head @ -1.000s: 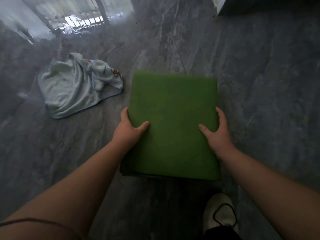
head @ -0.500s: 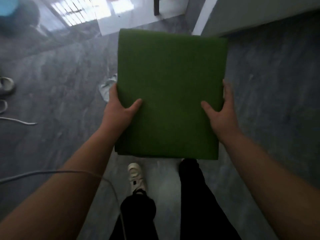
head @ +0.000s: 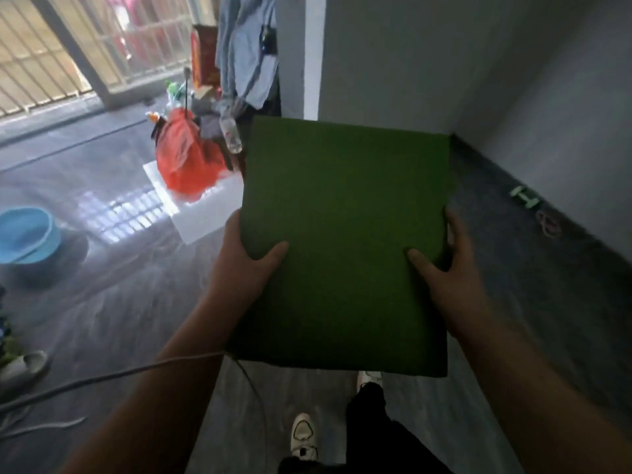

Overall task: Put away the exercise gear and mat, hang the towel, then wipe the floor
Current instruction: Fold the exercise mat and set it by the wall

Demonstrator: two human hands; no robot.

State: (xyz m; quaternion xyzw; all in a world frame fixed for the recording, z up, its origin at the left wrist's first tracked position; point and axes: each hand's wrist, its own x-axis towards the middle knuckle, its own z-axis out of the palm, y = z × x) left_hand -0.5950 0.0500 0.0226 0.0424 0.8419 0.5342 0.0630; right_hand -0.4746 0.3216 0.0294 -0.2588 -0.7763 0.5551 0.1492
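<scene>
Basin (head: 25, 234), blue, sits far left on the floor (head: 119, 302); left hand (head: 244, 265) clamps the folded green mat (head: 345, 241), raised off the floor at centre, and right hand (head: 441, 278) grips its opposite edge, thumbs on top.

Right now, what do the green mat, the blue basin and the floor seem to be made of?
Green mat: probably foam or felt, matte, no shine, folded flat. Blue basin: likely plastic, smooth, even colour. Floor: seems polished stone or tile, grey veined, glossy, mirroring the window grille.
</scene>
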